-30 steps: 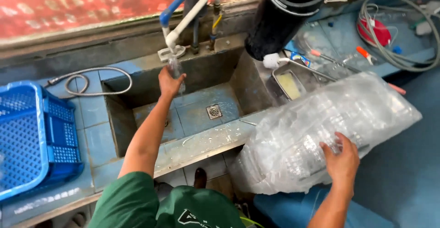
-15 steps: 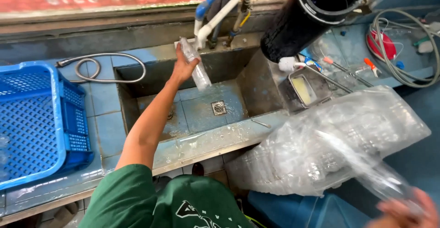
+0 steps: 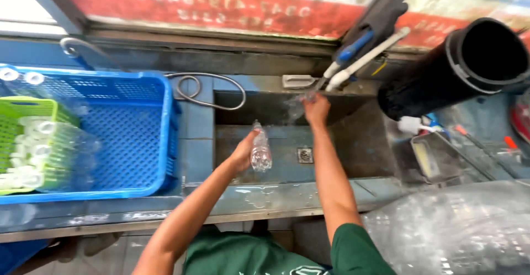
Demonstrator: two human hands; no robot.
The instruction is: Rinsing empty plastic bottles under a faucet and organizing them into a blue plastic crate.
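A clear plastic bottle (image 3: 260, 150) hangs over the middle of the sink (image 3: 342, 142), its long axis close to upright, cap end up and tipped slightly away from the person, base toward the sink floor. The left hand (image 3: 244, 151) is clamped on it from the left, fingers wrapped around its middle. The drain (image 3: 305, 154) lies just to the right of the bottle's base.

Farther back in the sink, against the rear wall, the right hand (image 3: 316, 108) is closed around a second clear bottle (image 3: 296, 106), blurred, so which way it points cannot be told. It sits right under the white tap pipe (image 3: 365, 59), which slants down from upper right with a blue handle (image 3: 353, 47) beside it.

Behind the sink, along the top of the view, runs a long red sign with pale lettering (image 3: 221, 4). Left of the sink stands a blue perforated plastic crate (image 3: 127, 137), and inside its left end a green basket (image 3: 27, 142) packed with clear bottles lying cap outward. A grey hose loop (image 3: 212, 90) lies between the crate and the sink. Right of the sink, a wide black pipe (image 3: 469, 65) tilts with its mouth open to the camera, and a large clear plastic bag of empty bottles (image 3: 458, 231) fills the lower right corner.
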